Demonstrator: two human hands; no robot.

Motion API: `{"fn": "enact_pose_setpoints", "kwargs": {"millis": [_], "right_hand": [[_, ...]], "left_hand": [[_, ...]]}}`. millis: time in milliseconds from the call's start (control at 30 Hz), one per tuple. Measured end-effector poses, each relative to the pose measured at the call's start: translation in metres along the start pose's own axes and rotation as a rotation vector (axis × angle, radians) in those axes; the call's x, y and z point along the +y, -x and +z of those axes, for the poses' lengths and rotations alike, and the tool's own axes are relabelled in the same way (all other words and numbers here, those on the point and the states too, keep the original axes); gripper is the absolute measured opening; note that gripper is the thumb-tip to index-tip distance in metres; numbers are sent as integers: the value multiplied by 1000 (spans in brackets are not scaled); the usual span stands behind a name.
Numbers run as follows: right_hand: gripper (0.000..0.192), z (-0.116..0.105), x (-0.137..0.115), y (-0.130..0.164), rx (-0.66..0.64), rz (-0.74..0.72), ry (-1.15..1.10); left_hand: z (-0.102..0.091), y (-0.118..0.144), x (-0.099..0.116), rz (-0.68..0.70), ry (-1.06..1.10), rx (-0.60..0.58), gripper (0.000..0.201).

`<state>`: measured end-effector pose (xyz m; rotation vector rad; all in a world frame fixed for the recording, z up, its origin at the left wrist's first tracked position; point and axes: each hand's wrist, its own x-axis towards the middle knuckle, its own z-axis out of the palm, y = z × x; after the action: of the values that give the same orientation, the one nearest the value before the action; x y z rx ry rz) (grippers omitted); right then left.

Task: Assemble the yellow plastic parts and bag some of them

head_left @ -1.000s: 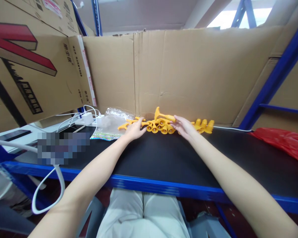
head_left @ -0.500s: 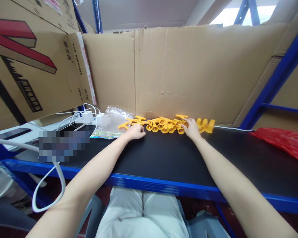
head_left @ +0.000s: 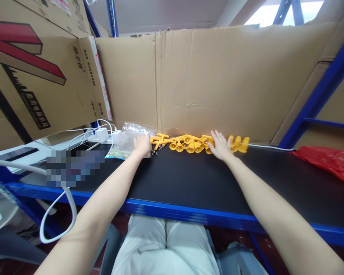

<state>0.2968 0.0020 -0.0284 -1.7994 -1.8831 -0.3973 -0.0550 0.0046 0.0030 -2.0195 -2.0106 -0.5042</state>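
Yellow pieces [head_left: 190, 148] bunched along back of desk [head_left: 189, 179] look joined — done, seemingly. Loose yellow handles [head_left: 162, 136], yellow cups [head_left: 243, 145] apparently remain. Right hand [head_left: 221, 147]: grip spread apart. Left hand [head_left: 142, 146], by plastic bag [head_left: 127, 138] — grip hidden, can't tell.

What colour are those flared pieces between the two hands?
The flared pieces are orange-yellow; they show in the head view, the only one.

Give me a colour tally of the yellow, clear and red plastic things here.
Yellow plastic cup-ended pieces: at least 6; overlap hides the exact count
Clear plastic bag: 1
Crumpled red plastic bundle: 1
Total: at least 8
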Motion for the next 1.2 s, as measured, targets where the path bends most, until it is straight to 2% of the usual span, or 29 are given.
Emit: {"fn": "enact_pose_setpoints", "kwargs": {"millis": [133, 200, 433, 700, 867, 967, 1200], "right_hand": [[60, -3, -3, 1, -11, -21, 35], [60, -2, -2, 0, -15, -20, 32], [57, 2, 2, -1, -5, -15, -2], [57, 1, 1, -1, -40, 14, -19], [56, 3, 3, -1, -48, 14, -36], [54, 5, 6, -2, -27, 1, -49], [54, 6, 5, -2, -38, 10, -38]], "left_hand": [[7, -7, -13, -66, 28, -242, 34], [11, -10, -17, -51, 68, -305, 35], [17, -14, -21, -34, 83, -237, 32], [5, -7, -17, 8, 131, -144, 21], [4, -6, -12, -8, 178, -114, 32], [7, -7, -8, 28, 212, -112, 35], [10, -5, 0, 110, 251, -96, 31]]}}
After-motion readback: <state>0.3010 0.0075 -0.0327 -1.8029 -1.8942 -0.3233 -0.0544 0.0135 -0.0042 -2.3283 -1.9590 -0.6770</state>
